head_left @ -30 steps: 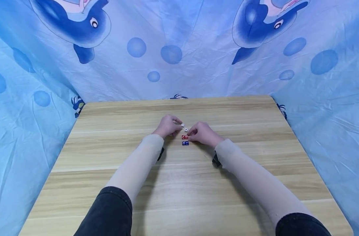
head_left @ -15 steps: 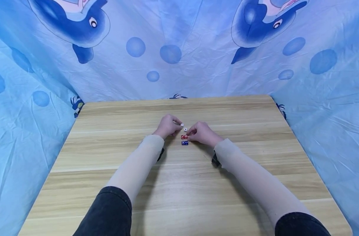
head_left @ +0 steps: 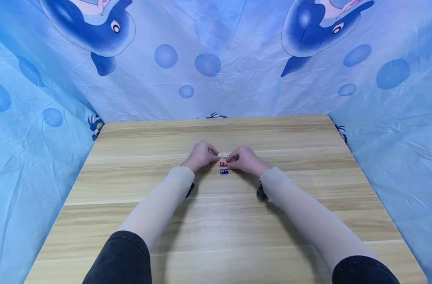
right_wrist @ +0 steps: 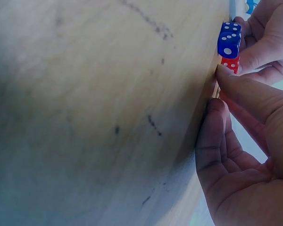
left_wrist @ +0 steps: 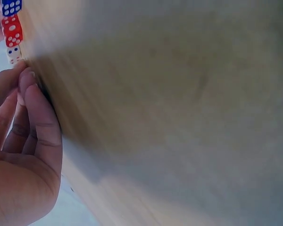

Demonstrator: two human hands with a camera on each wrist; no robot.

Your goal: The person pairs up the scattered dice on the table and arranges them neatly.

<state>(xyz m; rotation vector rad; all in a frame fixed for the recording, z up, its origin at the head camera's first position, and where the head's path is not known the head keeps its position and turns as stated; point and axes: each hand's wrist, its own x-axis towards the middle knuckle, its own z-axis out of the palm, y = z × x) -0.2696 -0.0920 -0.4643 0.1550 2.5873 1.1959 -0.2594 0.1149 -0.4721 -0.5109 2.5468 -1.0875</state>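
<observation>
My left hand (head_left: 203,154) pinches a white die (head_left: 219,155) at its fingertips. A second white die (head_left: 225,156) sits just to its right, near my right index finger. Below the white pair lie two red dice (head_left: 224,164) side by side, then two blue dice (head_left: 224,171). My right hand (head_left: 246,161) is beside the red pair, its thumb tip right at the right red die. In the right wrist view there is a gap between thumb and index finger (right_wrist: 216,110), and the blue dice (right_wrist: 229,40) stand in front. The left wrist view shows my thumb and index finger (left_wrist: 40,106) meeting.
The dice stand on a wood-grain table (head_left: 216,228). A blue curtain (head_left: 237,86) with dolphin prints hangs behind the table and along both sides. Dark bands (head_left: 261,193) are worn at the wrists.
My left hand has drawn its white die slightly nearer, level with the other white die, which shows a little farther right. My right hand has stayed almost still.
</observation>
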